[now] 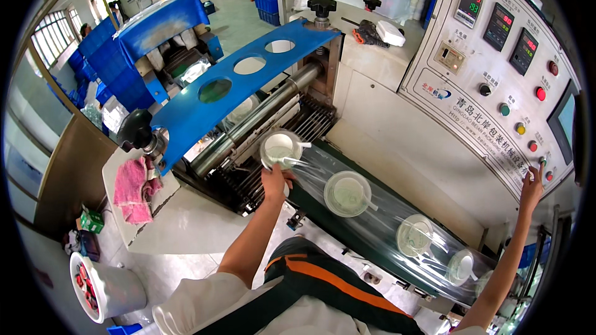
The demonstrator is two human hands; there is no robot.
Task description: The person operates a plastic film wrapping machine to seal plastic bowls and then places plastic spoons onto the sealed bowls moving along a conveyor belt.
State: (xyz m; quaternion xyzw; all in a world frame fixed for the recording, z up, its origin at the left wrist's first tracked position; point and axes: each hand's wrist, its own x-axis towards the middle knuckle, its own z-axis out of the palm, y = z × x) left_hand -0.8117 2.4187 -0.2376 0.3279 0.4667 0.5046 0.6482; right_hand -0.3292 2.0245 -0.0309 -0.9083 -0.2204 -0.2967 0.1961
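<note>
Left hand (275,181) grips a white bowl (279,147) at the near rim, fingers closed on it, at the head of the film-covered belt (385,208). Right hand (532,187) presses one fingertip to the control panel (490,68) beyond the belt. More bowls (347,193) ride the belt. A pink rag (131,190) lies left of it, on a pale floor.

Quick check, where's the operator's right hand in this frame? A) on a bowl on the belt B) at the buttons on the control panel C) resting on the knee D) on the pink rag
B: the right hand reaches up with a fingertip at the small buttons on the lower edge of the control panel, while the left hand holds the white bowl at the film-covered conveyor belt.
</note>
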